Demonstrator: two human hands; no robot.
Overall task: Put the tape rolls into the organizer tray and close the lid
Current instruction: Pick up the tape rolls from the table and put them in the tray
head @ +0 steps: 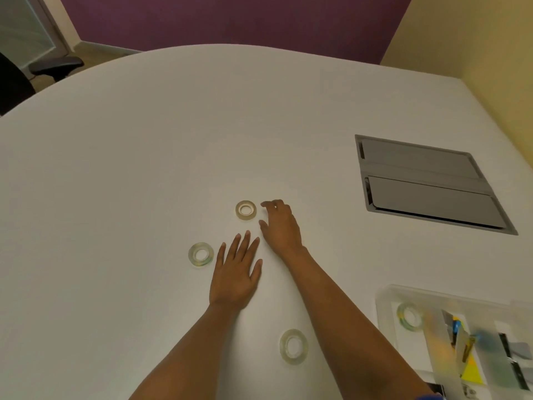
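Currently your right hand [281,223] is spread open just beside the far tape roll [246,210], gripping nothing, while your left hand [235,272] lies flat and empty on the table [144,157]. Two more rolls [201,254] [293,346] lie loose, and one [409,316] sits in the organizer tray [383,307] at right. A shallow pinch on the smooth rim may slide the roll away, and your returning forearm may sweep the nearest roll.

White table [144,154]: three loose tape rolls at centre [245,210], centre-left [201,254], bottom centre [293,346]; organizer tray [383,313] lower right; left hand [235,272] flat.
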